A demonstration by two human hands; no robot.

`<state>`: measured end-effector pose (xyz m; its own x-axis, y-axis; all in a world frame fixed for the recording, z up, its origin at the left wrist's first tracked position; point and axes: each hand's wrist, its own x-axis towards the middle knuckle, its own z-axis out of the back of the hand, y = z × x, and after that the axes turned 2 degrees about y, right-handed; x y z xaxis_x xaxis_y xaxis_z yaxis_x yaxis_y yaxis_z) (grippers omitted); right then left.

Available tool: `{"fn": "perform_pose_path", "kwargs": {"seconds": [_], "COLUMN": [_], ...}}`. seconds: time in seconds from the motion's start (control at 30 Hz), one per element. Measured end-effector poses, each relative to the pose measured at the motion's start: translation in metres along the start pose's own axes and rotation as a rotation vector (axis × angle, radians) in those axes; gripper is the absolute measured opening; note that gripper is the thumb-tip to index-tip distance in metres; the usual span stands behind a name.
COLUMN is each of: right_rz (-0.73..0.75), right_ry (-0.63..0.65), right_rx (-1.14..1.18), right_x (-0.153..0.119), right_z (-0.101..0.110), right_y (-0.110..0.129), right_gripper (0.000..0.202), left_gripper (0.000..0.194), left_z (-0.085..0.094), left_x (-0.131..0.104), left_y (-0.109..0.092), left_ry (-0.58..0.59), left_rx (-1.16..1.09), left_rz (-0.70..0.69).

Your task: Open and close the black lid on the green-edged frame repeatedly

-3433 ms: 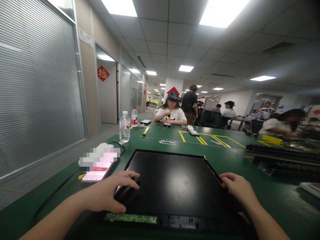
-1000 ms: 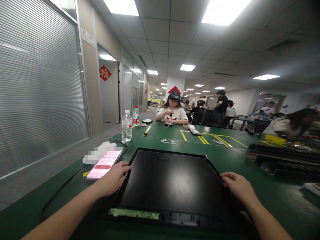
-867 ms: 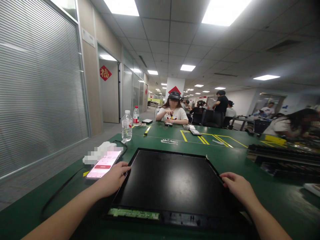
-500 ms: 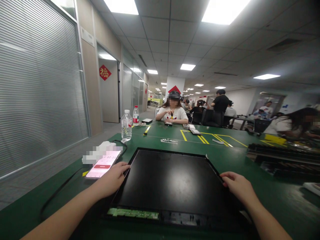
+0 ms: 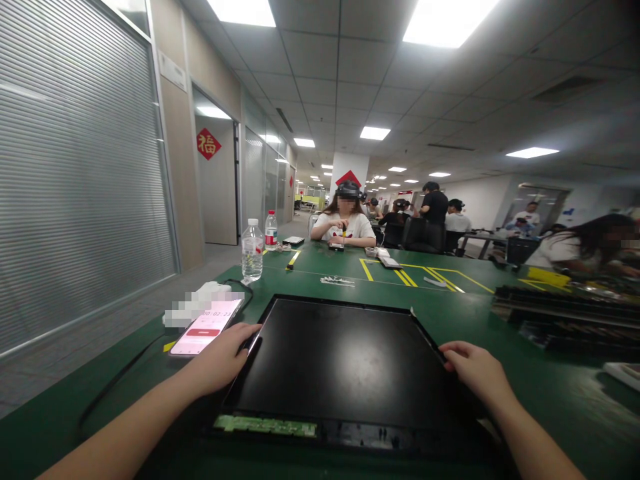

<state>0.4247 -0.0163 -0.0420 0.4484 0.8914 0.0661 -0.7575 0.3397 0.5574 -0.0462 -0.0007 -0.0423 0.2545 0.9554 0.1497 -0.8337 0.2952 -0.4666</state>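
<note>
A black LCD screen panel (image 5: pixel 345 363) lies face up in front of me, with a bare green circuit board (image 5: pixel 266 425) along its near left edge. My left hand (image 5: pixel 231 350) holds the panel's left edge, its fingers on the rim and the thumb lower down. On the opposite edge, my right hand (image 5: pixel 473 369) grips the frame with bent fingers; its fingertips are partly hidden by the rim. Close to my left hand lies a lit phone (image 5: pixel 206 327) showing a running timer.
On the green table (image 5: pixel 320 263) stand a large clear water bottle (image 5: pixel 252 250) and a smaller red-capped bottle (image 5: pixel 271 230). Dark strips (image 5: pixel 550 313) are piled at the right. A person (image 5: pixel 343 223) sits across the table. A black cable (image 5: pixel 117 373) runs along the left.
Both hands stay on the panel's edges, and the panel keeps its place. The view has shifted very slightly.
</note>
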Motion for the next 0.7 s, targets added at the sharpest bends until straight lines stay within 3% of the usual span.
{"fn": "perform_pose_path", "kwargs": {"seconds": [0.47,0.7], "right_rz": [-0.056,-0.048], "right_ry": [0.008,0.011], "right_rx": [0.084,0.064], "right_x": [0.0057,0.0019], "right_z": [-0.0014,-0.0002], "right_y": [-0.0082,-0.0056], "right_gripper": [0.034,0.034], "left_gripper": [0.051,0.049], "left_z": [-0.0051,-0.0025], "left_x": [0.0012,0.0002], "left_y": [0.0078,0.0015], "left_ry": [0.021,-0.003], "left_rx": [0.005,0.004], "left_rz": [-0.019,-0.035]}}
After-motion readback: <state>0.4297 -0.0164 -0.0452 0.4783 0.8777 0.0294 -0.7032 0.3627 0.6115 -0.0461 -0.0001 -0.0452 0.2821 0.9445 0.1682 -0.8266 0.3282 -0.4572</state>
